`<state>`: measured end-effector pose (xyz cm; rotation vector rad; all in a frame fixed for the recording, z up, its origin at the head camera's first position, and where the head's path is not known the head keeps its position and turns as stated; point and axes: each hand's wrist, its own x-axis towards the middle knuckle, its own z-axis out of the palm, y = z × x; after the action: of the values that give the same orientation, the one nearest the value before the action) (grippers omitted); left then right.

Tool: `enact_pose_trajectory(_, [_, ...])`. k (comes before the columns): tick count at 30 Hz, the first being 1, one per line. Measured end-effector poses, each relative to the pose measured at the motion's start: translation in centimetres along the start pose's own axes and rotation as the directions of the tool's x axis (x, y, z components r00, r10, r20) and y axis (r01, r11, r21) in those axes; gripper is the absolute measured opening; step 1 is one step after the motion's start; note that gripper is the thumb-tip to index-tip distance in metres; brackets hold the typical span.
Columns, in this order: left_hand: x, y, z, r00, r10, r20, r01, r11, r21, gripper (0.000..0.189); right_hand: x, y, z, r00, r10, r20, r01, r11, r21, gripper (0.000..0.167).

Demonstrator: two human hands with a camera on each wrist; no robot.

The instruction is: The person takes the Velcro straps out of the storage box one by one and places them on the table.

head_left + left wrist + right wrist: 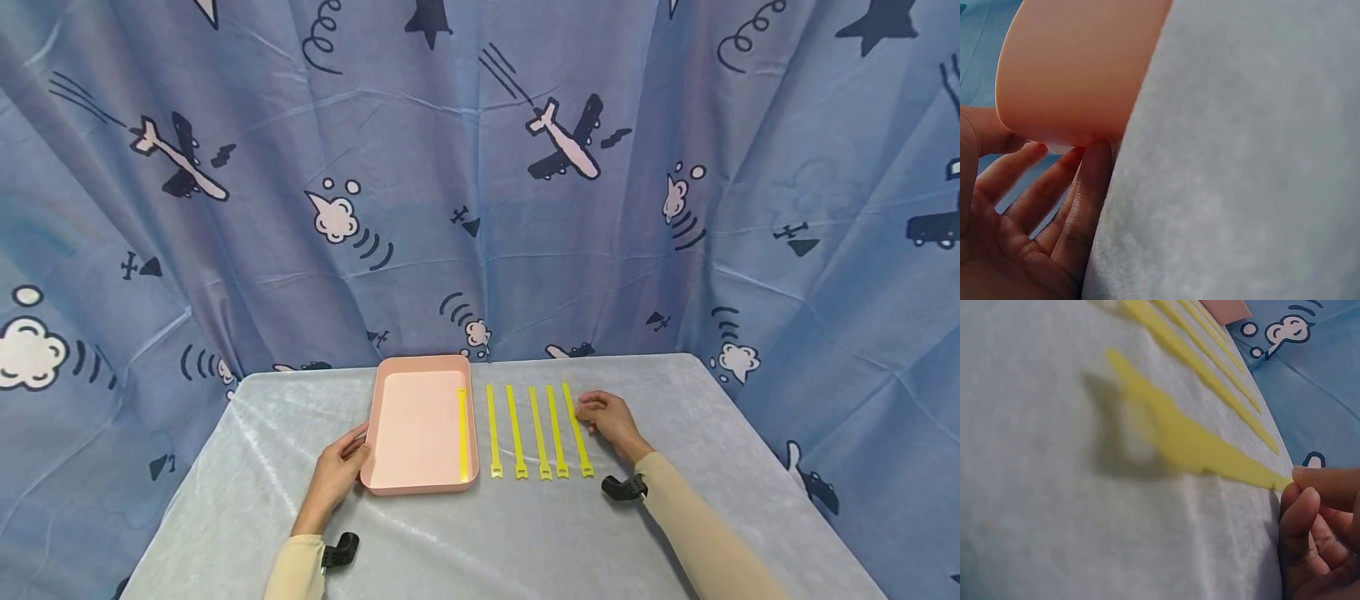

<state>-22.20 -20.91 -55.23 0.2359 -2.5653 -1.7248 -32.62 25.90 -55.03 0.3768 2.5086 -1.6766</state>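
A pink tray [408,417] lies on the table with one yellow cable strap [462,433] lengthwise along its inner right side. My left hand [337,467] is at the tray's left side; in the left wrist view its fairly straight fingers [1094,175] touch the outer wall, with the thumb near the rim. Several more yellow straps stand in a row right of the tray, notched ends towards me. My right hand [609,421] is at the rightmost strap [577,429]. The right wrist view shows thumb and finger pinching that strap's narrow far part, its wide end tilted above the cloth.
A pale grey cloth [510,542] covers the table. Behind its far edge hangs a blue curtain [420,208] printed with planes and clouds. Black wrist-worn devices sit on the left wrist [341,550] and the right wrist [624,487]. The neighbouring strap [557,432] lies close to the pinched one.
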Motion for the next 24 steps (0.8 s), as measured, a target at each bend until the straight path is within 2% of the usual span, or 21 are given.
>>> enact_pose_trajectory(6, [0.2,-0.1,0.1,1.000,0.019,0.001,-0.019,1.000,0.004,0.044,-0.3,0.0,0.0,1.000,0.006,-0.020,-0.006,1.000,0.014,0.034])
enact_pose_trajectory(18, [0.1,-0.2,0.1,1.000,0.029,-0.004,-0.029,0.999,0.013,0.044,-2.1,-0.4,0.4,0.998,-0.056,-0.013,0.057,0.996,0.063,0.035])
enact_pose_trajectory(24, [0.1,-0.1,0.1,0.999,0.034,-0.004,-0.034,0.999,0.012,0.044,-3.2,-1.1,0.7,0.997,-0.083,-0.006,0.083,0.991,0.105,0.027])
